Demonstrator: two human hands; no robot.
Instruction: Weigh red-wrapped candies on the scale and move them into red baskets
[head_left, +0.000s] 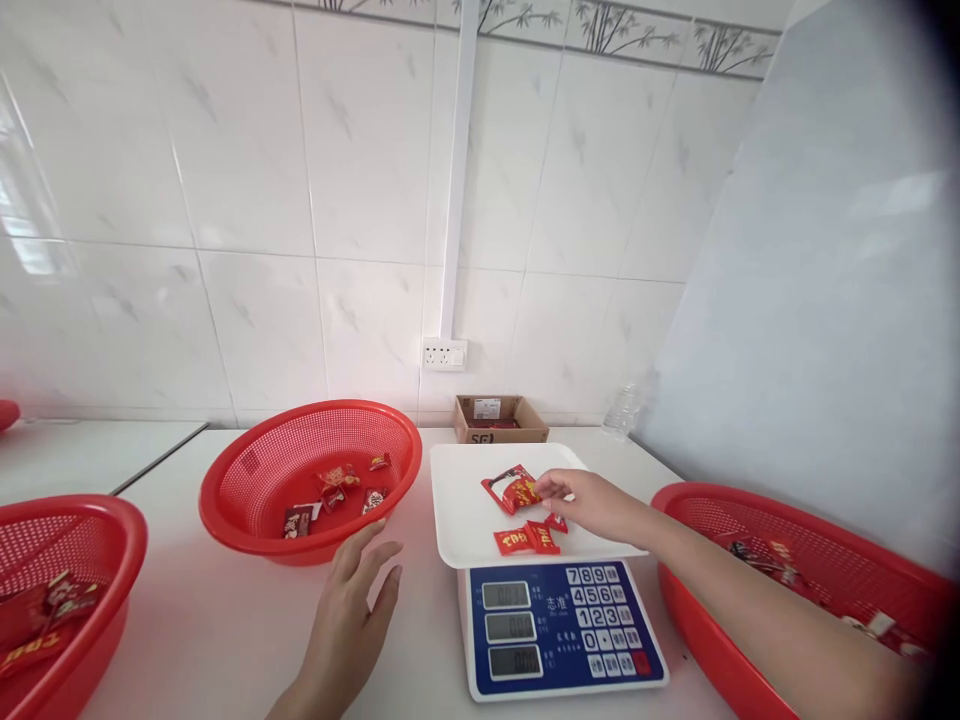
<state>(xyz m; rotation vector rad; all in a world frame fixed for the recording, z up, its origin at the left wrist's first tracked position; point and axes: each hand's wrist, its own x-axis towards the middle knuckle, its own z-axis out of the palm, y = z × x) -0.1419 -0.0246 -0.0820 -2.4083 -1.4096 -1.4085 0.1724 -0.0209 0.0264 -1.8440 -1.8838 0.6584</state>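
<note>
My right hand (577, 498) reaches over the white tray (457, 500) of a digital scale (559, 640). Its fingers are drawn together at the right edge of a red snack packet (510, 490) with gold lettering and a white patch. Nearer me on the tray lie smaller red wrapped candies (527, 538), one of them partly under that hand. My left hand (351, 605) holds nothing; its fingers are apart above the table, just in front of a red perforated basket (311, 548). Several small wrapped sweets (334, 490) lie inside that basket.
Another red basket (112, 520) with packets stands at the left edge, and a third red basket (697, 600) is partly behind my right forearm. A small cardboard box (502, 437) and a clear plastic bottle (628, 408) stand by the tiled wall. A grey panel (817, 300) rises on the right.
</note>
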